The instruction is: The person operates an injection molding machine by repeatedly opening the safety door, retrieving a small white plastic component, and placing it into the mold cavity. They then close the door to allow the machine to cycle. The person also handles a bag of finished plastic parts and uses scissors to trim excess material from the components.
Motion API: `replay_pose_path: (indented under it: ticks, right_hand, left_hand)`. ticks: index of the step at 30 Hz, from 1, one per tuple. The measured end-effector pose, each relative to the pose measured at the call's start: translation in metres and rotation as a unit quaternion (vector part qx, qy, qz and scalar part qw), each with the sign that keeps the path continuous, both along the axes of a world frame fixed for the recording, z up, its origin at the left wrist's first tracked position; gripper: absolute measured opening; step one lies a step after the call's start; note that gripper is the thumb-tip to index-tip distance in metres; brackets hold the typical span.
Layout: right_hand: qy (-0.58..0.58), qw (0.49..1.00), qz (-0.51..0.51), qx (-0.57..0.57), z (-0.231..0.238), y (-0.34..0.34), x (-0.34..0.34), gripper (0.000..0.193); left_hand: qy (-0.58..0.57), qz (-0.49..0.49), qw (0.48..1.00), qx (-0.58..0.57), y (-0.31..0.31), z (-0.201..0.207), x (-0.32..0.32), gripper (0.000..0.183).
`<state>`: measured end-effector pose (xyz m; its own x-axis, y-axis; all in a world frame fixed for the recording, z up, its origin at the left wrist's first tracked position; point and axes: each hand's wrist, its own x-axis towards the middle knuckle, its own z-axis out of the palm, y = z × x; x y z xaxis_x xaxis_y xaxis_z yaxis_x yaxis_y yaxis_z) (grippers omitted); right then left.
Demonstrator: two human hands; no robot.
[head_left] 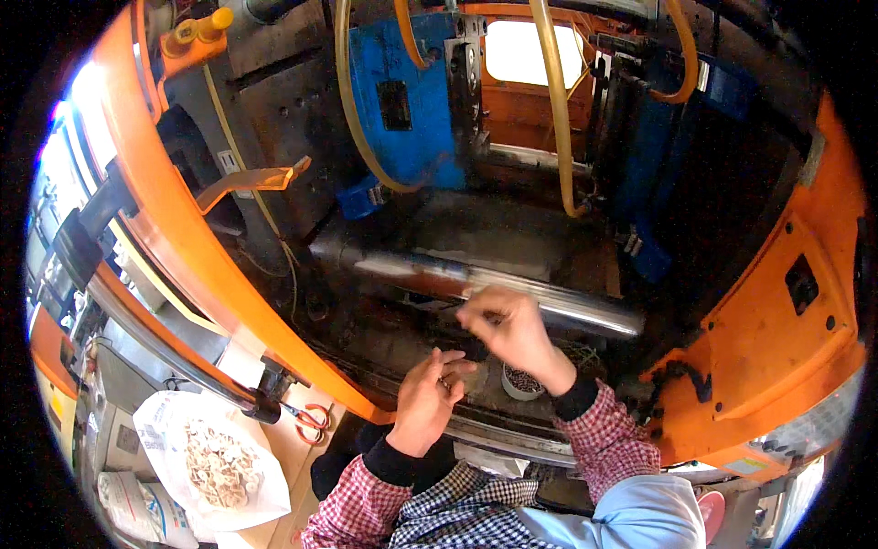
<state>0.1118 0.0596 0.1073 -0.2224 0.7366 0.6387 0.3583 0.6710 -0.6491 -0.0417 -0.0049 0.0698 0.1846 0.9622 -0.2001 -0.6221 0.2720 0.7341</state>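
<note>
Head view: why is that white cup [522,394] standing there?

Likely keeping its small parts [522,377] reachable near your right hand [515,335], which is looking blurred, bent. Your left hand [427,399] is hanging half-curled; whether either is gripping anything, I cannot tell.

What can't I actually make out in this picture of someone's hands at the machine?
All in the head view:
- Right hand: motion blur hides whether the fingers hold anything.
- Left hand: its bent fingers may hide something small.
- Small white tub: the right wrist seems to cover part of it; its contents are too small to identify.
- Pale pieces in the bag: overlapping, too small to count.
</note>
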Motion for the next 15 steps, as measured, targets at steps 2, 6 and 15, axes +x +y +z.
replay_pose_path:
  ticks: [2, 6, 15]
  right_hand:
    - [0.137, 0.985, 0.024, -0.099, 0.006, 0.019, 0.001, 0.008]
    - [0.142, 0.980, 0.095, -0.105, 0.021, 0.028, -0.001, 0.007]
    - [0.059, 0.971, 0.217, -0.077, 0.006, -0.008, -0.015, 0.012]
  left_hand:
    - [0.008, -0.008, 1.000, -0.001, 0.000, -0.005, -0.005, 0.034]
    - [0.019, 0.006, 1.000, 0.008, -0.002, 0.001, -0.010, 0.036]
    - [-0.101, -0.014, 0.989, 0.103, 0.001, 0.006, -0.015, 0.023]
